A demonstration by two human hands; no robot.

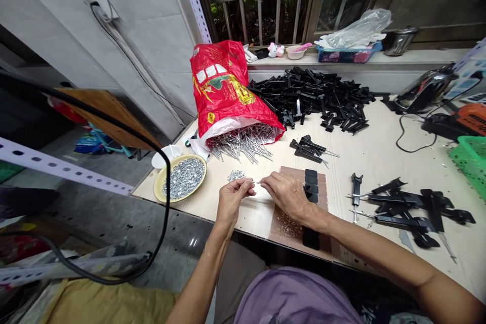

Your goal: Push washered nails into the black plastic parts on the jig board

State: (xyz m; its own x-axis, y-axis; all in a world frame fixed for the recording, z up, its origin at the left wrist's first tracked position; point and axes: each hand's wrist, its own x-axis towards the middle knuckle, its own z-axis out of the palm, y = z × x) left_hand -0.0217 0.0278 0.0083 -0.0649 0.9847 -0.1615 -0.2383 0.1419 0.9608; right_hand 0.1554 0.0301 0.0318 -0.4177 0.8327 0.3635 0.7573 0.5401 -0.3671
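Observation:
My left hand (231, 199) and my right hand (285, 193) meet over the near edge of the table, both pinched on a thin metal pin (256, 183) held level between them. A small heap of tiny metal pieces (236, 175) lies just beyond my left fingers. A yellow dish (161, 190) filled with the same small pieces sits to the left. A black plastic part (311, 182) lies on a brown board (292, 223) beside my right hand. Long metal pins (243, 144) spill from a red bag (222, 88).
A big pile of black plastic parts (315, 96) lies at the back by the window sill. Assembled black pieces (402, 205) sit at the right, a few more (309, 149) mid-table. A green basket (473, 159), a kettle (425, 88) and a cable (410, 136) are far right.

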